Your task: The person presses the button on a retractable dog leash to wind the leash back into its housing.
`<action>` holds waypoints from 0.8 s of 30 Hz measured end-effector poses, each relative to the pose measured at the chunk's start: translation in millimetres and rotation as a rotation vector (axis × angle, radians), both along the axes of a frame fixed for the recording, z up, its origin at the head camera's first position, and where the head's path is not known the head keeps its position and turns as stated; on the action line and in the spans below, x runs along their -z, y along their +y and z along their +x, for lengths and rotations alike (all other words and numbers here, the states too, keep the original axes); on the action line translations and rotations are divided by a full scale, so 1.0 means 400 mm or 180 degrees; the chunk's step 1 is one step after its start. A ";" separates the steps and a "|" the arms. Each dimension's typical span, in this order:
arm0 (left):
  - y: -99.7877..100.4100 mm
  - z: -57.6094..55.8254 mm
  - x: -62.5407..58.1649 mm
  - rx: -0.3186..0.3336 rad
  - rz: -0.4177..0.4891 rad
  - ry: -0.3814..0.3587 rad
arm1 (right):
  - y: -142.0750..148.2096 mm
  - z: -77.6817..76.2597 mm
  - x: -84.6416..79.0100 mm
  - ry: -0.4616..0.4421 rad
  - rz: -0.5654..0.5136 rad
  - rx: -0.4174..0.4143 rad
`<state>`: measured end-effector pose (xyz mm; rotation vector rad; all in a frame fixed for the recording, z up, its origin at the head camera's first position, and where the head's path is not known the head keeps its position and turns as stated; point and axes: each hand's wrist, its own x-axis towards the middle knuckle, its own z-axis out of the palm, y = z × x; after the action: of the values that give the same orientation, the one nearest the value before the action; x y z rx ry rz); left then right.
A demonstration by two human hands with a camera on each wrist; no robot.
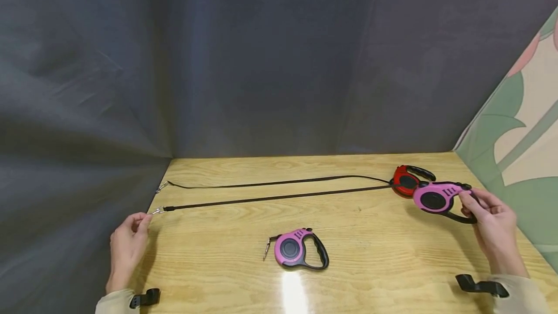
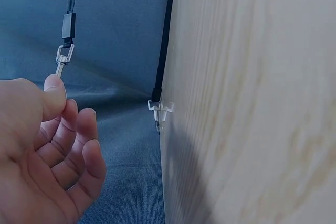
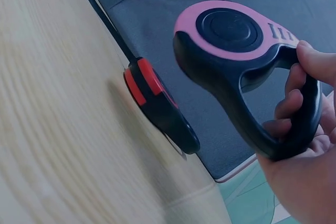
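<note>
My right hand [image 1: 494, 217] grips the black handle of a pink retractable leash [image 1: 433, 200], fingers curled through its loop in the right wrist view. From its housing a black strap [image 1: 279, 197] runs taut across to the left, ending in a metal clip [image 2: 61, 59]. My left hand [image 1: 130, 246] pinches that clip between thumb and fingertips. Behind lies a red retractable leash [image 1: 404, 181], its own strap [image 1: 270, 183] drawn out leftward over the table to a clip [image 1: 162, 187] near the left edge. The held pink housing overlaps the red one in the head view.
A second pink retractable leash [image 1: 289, 248] lies near the front middle of the wooden table [image 1: 209, 265], its strap wound in and its clip [image 1: 267, 248] pointing left. Dark cloth [image 1: 270, 62] hangs behind and at the left. Patterned fabric [image 1: 523, 159] borders the right side.
</note>
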<state>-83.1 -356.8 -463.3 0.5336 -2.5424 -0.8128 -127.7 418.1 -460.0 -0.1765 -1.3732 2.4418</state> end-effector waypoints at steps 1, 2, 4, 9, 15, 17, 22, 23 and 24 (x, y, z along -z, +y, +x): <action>0.002 0.000 0.000 0.0003 -0.0003 0.0027 | -0.001 0.002 0.000 0.0040 -0.0014 -0.0014; 0.004 0.000 0.001 0.0005 -0.0005 0.0057 | -0.003 0.003 0.001 0.0078 -0.0026 -0.0020; 0.007 -0.001 0.002 0.0009 0.0004 0.0132 | -0.003 0.003 0.003 0.0128 -0.0076 -0.0022; 0.007 -0.004 0.008 0.0016 0.0116 0.0206 | -0.006 0.007 0.011 0.0221 -0.0143 0.0000; 0.009 0.002 0.014 -0.0012 0.0224 0.0165 | -0.013 0.006 0.023 0.0215 -0.0138 -0.0028; 0.011 0.004 0.016 0.0002 0.0239 0.0149 | -0.016 0.004 0.027 0.0190 -0.0116 -0.0029; 0.022 0.001 0.017 0.0077 0.0215 0.0181 | -0.025 -0.001 0.031 0.0122 0.0031 -0.0066; 0.023 -0.001 0.017 0.0083 0.0198 0.0197 | -0.027 -0.003 0.031 0.0116 0.0034 -0.0081; 0.025 -0.001 0.016 0.0090 0.0184 0.0206 | -0.030 -0.003 0.032 0.0118 0.0027 -0.0088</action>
<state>-83.6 -346.9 -469.9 0.4824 -2.4793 -0.9016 -128.9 406.2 -472.7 -0.1103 -1.3789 2.4488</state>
